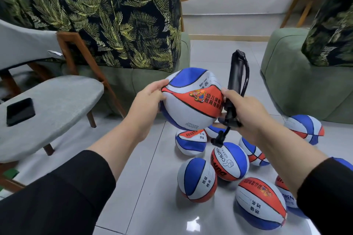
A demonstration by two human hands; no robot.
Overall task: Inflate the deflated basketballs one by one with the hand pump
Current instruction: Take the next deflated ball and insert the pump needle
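1. Hands meet at mid-frame above a glossy grey tiled floor [145, 168], both arms in black sleeves pushed up the forearm.
2. The left hand [150, 97] grips the left edge of a partly deflated basketball [189, 101], fingers curled over its creased rim, holding it up in the air.
3. That ball is blue, white and orange-red, with a cartoon print and Chinese characters on the orange panel; its upper part is dented and folded.
4. The right hand [242, 108] is wrapped around the lower part of a black hand pump [234, 80], while its thumb touches the right edge of the held ball.
5. The pump stands nearly upright, just right of the ball, with a black hose [246, 74] looping from its top down its side; a black nozzle end [219, 137] hangs below the hand.
6. More basketballs in the same colours lie on the floor beneath the hands: one crumpled ball [191, 141] directly under the held one, one marked "CHILDREN" [229, 160], one nearer [196, 179], another at lower right [259, 202], and one apart at the right [304, 128].
7. A grey chair [57, 105] with wooden legs stands at left, a black phone [20, 111] lying on its seat.
8. A green sofa [133, 78] with a leaf-patterned throw [107, 17] sits behind, and a second green seat [305, 86] at right.
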